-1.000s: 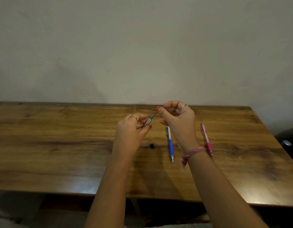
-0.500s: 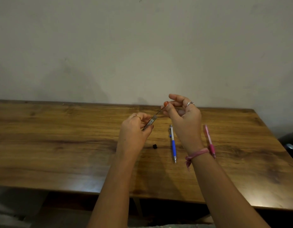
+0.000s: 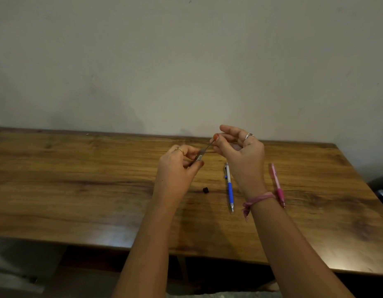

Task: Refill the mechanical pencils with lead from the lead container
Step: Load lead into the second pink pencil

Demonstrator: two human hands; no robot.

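Lead container (image 3: 199, 156) is gripped by left hand (image 3: 177, 168), a lead (image 3: 210, 145) pinched by right hand (image 3: 240, 153) above worktop (image 3: 79, 179); blue pencil (image 3: 229, 186), pink pencil (image 3: 277, 186) lie beside.

I see a brown wood-grain table (image 3: 79, 186) running the width of the view, its far edge against a plain off-white plastered wall (image 3: 186, 61). At the right edge, beyond the table's corner, I make out a dark rounded object (image 3: 380, 188) with a small pale patch; too cropped to identify. Grey floor (image 3: 25, 265) shows below the table's near edge.
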